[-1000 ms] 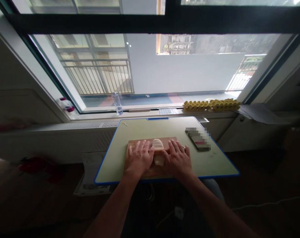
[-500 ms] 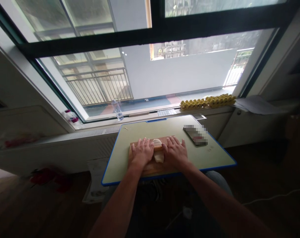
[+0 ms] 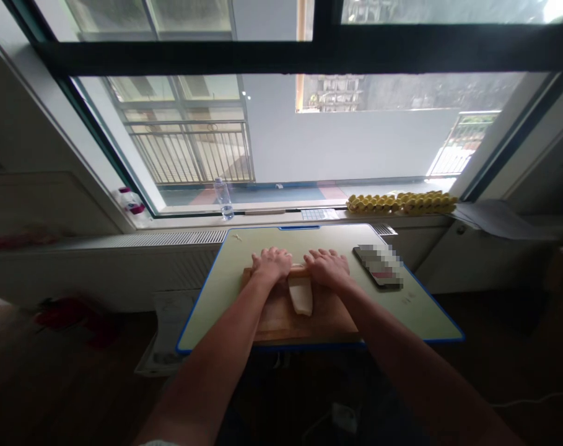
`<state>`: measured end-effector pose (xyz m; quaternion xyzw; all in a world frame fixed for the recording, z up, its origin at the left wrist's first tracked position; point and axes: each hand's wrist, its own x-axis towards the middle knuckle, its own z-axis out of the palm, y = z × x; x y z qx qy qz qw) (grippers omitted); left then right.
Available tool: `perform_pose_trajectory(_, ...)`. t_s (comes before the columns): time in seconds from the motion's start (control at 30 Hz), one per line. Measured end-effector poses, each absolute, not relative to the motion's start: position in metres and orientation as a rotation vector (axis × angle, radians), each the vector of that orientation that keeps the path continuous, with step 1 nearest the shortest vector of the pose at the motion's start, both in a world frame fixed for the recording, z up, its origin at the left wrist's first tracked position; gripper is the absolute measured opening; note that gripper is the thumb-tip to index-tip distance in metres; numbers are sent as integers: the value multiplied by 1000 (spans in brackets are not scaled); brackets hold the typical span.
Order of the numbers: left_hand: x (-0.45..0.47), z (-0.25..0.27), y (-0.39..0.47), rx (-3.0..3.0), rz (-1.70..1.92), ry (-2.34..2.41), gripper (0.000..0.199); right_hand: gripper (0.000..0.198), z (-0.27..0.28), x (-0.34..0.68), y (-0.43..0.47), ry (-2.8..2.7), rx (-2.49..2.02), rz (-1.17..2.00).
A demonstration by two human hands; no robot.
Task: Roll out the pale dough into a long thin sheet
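A wooden rolling pin point(image 3: 300, 271) lies crosswise over a pale strip of dough point(image 3: 301, 297) on a wooden board point(image 3: 281, 323). My left hand point(image 3: 272, 265) presses on the pin's left end, its fingers bent over the far side. Over the right end, my right hand point(image 3: 328, 267) bears down in the same way. Only the middle of the pin shows between my hands. Most of the dough reaches from the pin toward me, with a thin edge beyond it.
The board rests on a small pale-green table point(image 3: 225, 291) with a blue rim. A phone point(image 3: 378, 267), partly blurred out, lies at its right. On the windowsill stand a clear bottle point(image 3: 224, 201) and yellow egg trays point(image 3: 402, 202).
My hands and the rolling pin have moved forward, away from me, toward the far end of the dough. More dough shows on my side of the pin. The view has shifted and levelled slightly.
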<state>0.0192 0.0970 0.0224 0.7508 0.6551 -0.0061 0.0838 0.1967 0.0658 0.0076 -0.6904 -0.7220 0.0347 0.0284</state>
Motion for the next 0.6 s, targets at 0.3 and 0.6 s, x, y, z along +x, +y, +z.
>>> perform_pose_trajectory(0.3,17,20,93,2225,-25,1953,57,56,11,193,62,-2259,-2105,16)
perform_pose_trajectory(0.6,15,15,51,2321,166,2001,55,58,-1,189,15,-2144,-2033,-151)
